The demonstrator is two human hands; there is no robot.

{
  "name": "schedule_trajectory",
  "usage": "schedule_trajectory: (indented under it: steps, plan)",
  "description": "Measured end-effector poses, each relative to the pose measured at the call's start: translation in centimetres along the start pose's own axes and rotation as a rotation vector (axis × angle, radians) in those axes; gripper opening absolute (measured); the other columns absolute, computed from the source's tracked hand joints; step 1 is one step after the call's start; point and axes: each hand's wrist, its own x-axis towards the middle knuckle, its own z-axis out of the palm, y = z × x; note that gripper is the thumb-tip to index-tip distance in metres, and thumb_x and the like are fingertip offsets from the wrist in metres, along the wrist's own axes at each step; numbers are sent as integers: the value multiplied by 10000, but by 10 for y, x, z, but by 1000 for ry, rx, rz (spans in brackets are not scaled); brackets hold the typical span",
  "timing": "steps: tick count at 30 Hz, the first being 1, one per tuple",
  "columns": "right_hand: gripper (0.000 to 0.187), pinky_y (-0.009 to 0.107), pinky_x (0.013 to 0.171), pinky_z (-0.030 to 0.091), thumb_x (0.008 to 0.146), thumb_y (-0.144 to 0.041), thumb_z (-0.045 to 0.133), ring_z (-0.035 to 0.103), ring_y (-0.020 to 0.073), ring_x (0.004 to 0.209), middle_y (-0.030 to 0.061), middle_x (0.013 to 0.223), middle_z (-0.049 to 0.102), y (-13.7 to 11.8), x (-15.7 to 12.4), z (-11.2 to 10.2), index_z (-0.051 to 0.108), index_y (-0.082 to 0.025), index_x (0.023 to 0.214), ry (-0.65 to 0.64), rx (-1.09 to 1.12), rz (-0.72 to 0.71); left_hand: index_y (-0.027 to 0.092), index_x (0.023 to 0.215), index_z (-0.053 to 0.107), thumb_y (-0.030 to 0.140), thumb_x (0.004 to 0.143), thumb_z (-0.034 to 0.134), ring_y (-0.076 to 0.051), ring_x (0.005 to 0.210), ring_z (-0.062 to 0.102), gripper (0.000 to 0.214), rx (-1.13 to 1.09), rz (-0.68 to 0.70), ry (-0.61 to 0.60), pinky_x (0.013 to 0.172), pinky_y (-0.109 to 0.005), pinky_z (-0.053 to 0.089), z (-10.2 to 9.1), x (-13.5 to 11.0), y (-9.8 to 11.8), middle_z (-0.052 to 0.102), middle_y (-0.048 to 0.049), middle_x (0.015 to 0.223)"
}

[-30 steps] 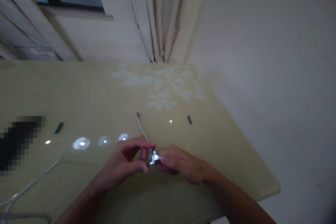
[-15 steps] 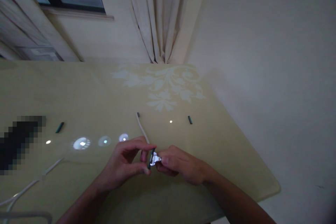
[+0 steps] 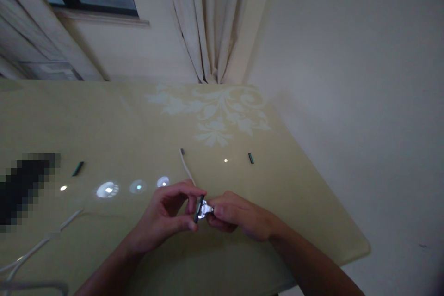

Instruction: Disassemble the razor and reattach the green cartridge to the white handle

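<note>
My left hand (image 3: 168,212) pinches a dark razor blade cartridge (image 3: 199,209) by its two ends, between thumb and forefinger. My right hand (image 3: 239,215) is closed round a razor handle, whose shiny silver head (image 3: 206,209) meets the cartridge; whether the two are locked together I cannot tell. Most of the handle is hidden in my right fist. Just beyond my left hand lies a white toothbrush (image 3: 187,166) with dark bristles, its near end hidden behind the fingers.
Two more dark green cartridges lie on the glossy cream table (image 3: 294,185): one at right (image 3: 250,158), one at left (image 3: 78,169). A pixelated dark shape (image 3: 24,189) and white cable-like strands (image 3: 38,245) occupy the left side. Curtains (image 3: 208,23) and walls stand behind.
Hardly anything differs. The cartridge and silver head have tilted very slightly in my hands, and both hands stay in nearly the same place.
</note>
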Motion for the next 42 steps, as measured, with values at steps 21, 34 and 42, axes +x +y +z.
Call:
schedule_trajectory:
  steps: [21,34,42]
  plan:
    - [522,273,560,269,1101,-580,505,305,98,558,-69,641,384,5,1,1,450,-209,739,21,-9,-72,233,1178,842,347,780,975,-154,739,604,434,16,51,-29,685,-259,467,4,1,4,642,-4,749]
    - [521,275,564,265,1095,-585,510,306,101,574,-65,647,383,7,2,4,448,-209,741,38,-5,-75,232,1165,853,309,752,993,-164,713,585,443,53,96,13,667,-285,447,3,-2,1,598,13,697]
    - [564,269,531,237,1051,-652,535,263,91,543,-78,615,339,8,3,8,431,-216,708,81,45,-45,250,1149,854,332,744,997,-153,672,571,438,46,142,78,644,-275,445,10,-4,-3,565,35,652]
